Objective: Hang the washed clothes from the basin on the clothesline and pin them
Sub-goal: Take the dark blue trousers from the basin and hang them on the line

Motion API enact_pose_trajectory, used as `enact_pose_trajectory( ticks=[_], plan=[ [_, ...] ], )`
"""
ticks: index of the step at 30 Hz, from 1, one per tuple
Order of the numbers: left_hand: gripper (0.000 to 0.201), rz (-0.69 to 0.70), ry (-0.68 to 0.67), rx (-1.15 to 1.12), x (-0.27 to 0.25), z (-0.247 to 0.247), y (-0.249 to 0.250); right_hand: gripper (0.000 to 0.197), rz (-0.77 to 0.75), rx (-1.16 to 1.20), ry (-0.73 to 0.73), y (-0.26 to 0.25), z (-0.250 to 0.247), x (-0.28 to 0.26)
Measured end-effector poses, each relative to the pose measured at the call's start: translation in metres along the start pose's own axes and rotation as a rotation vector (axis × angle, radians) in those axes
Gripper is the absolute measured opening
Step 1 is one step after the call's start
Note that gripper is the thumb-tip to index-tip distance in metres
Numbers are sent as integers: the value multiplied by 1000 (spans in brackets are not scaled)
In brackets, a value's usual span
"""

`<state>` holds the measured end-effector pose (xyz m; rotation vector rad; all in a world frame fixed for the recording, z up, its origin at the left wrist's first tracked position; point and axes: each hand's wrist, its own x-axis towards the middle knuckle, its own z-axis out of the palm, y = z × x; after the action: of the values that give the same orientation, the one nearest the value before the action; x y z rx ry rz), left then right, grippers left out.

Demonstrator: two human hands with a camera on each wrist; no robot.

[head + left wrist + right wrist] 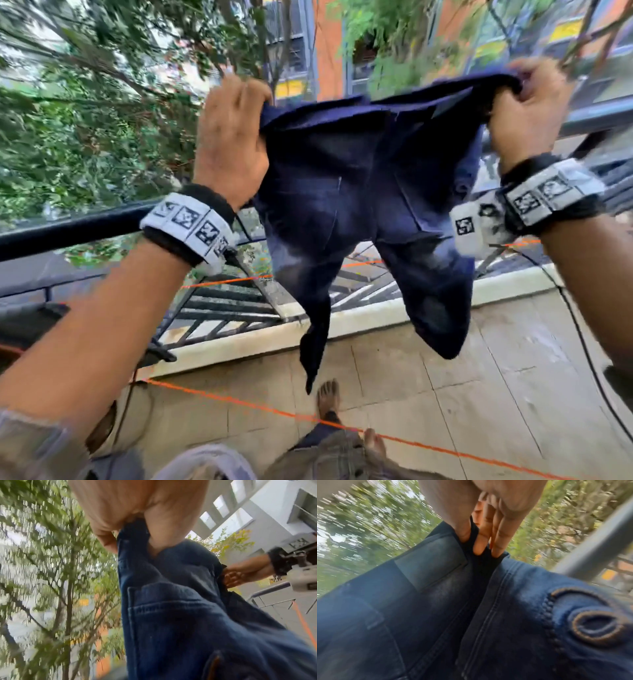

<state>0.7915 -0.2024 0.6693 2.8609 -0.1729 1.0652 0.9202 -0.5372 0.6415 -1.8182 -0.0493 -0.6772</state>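
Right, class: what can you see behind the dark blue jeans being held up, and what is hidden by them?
Behind the jeans are the balcony railing, an orange line and trees. The middle stretches of both are covered. The left hand and right hand grip the waistband.

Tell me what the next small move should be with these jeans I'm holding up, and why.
Probably lower the jeans so the waistband drapes over an orange clothesline. The left hand and right hand each grip a waistband end, spreading it wide, and the legs hang free above the tiled floor, touching no line. No clothespin is in view, so pinning likely comes afterwards.
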Motion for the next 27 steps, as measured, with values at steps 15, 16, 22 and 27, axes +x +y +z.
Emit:
enact_pose_trajectory(
  ticks=[15,16,22,27],
  plan=[
    [12,378,-33,77,-67,111,22,35,301,-429,-295,162,-9,-89],
    [12,400,-132,109,-74,119,26,37,349,-436,-399,178,-9,-93],
    [2,383,-699,247,-107,166,29,37,532,-434,-897,234,4,-116],
    [50,231,-1138,19,-158,194,10,59,585,-834,-1128,252,-10,-137]
  ],
)
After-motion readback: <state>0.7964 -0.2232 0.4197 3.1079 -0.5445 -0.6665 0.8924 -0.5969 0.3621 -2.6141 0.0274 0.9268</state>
